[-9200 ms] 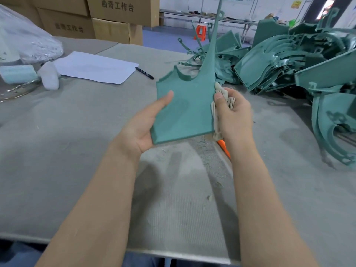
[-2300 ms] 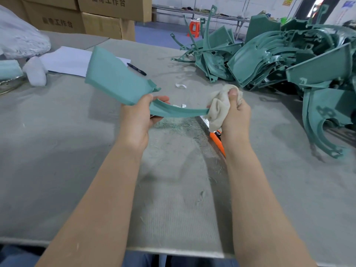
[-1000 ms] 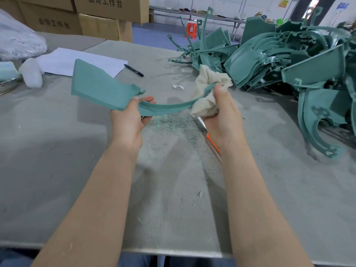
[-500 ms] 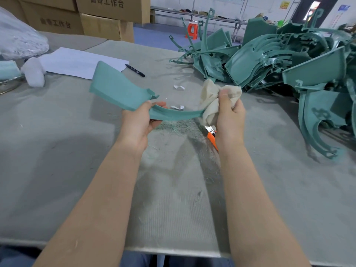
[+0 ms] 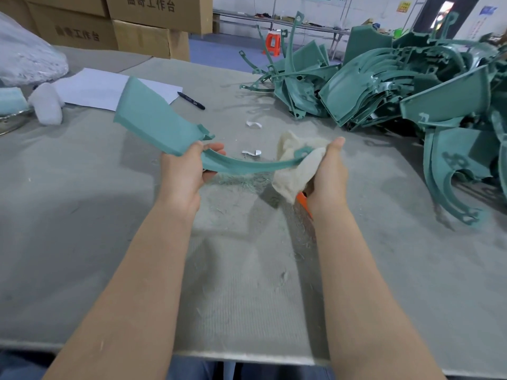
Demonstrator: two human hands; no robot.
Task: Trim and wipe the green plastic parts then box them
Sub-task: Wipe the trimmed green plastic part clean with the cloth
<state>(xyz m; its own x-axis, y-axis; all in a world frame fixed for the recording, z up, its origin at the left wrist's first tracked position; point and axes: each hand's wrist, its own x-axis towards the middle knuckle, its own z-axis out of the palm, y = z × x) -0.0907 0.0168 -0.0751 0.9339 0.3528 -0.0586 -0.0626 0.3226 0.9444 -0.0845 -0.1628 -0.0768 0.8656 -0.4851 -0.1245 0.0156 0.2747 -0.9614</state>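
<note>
I hold one green plastic part point(image 5: 159, 122) above the table, a broad flat panel that runs into a long curved arm. My left hand point(image 5: 186, 171) grips it where the panel meets the arm. My right hand point(image 5: 327, 171) holds a cream cloth point(image 5: 295, 171) wrapped round the arm's far tip, whose eyelet shows on top of the cloth. An orange-handled cutter point(image 5: 304, 202) lies on the table, mostly hidden under my right wrist.
A big heap of green parts point(image 5: 397, 86) fills the table's right side and back. Green shavings point(image 5: 241, 182) and white scraps point(image 5: 252, 152) lie under my hands. A black pen point(image 5: 191, 100), white paper point(image 5: 109, 87) and cardboard boxes point(image 5: 142, 26) are at the back left.
The cloth in my right hand has slid outward along the curved arm to its tip, uncovering more of the arm. My left hand keeps its hold, with the panel tilted a little differently.
</note>
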